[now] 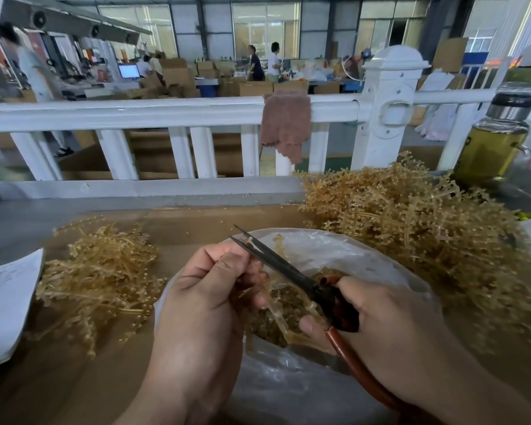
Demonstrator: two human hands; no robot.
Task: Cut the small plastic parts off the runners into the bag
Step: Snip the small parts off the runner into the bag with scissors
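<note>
Both our hands work over the bag (334,250) so cut parts drop in: left hand (209,289) pinches the runner (276,305), right hand (377,317) grips part-open scissors (276,265).

No text, label, brand or number can be read. The white sheet (6,305) at the near left and the far monitor (128,71) show nothing legible.

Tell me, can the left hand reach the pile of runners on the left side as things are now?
Probably yes. The pile of runners lies beside the left hand with only bare cardboard between them. But this hand now holds a runner over the bag, so it must let go first.
</note>
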